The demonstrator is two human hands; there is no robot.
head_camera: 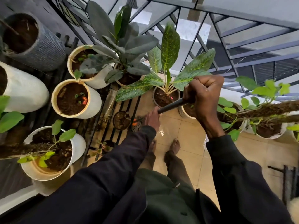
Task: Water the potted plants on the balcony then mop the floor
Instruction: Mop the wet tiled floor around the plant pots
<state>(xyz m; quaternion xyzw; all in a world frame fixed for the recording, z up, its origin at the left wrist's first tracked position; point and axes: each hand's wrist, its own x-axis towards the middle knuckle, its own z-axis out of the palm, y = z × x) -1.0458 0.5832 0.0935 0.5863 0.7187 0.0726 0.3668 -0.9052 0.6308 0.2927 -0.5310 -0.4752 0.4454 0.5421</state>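
Note:
My right hand [204, 96] grips the upper end of a black pole [173, 106], fist closed round it, at chest height over the tiled floor [191, 138]. The pole slants down to the left, where my left hand [152, 119] holds it lower; its bottom end is hidden behind that hand and sleeve. The tiles by my bare feet [175, 143] shine wet. A variegated plant [168, 62] in a dark pot [163, 98] stands just beyond the pole. A rubber plant [123, 46] rises to its left.
White pots [76, 98] and a grey ribbed pot [47, 49] crowd a black slatted stand on the left. Small dark pots [121, 120] sit low near my left hand. Pothos pots [268, 128] with a moss pole line the right. A metal railing [242, 46] closes the far side.

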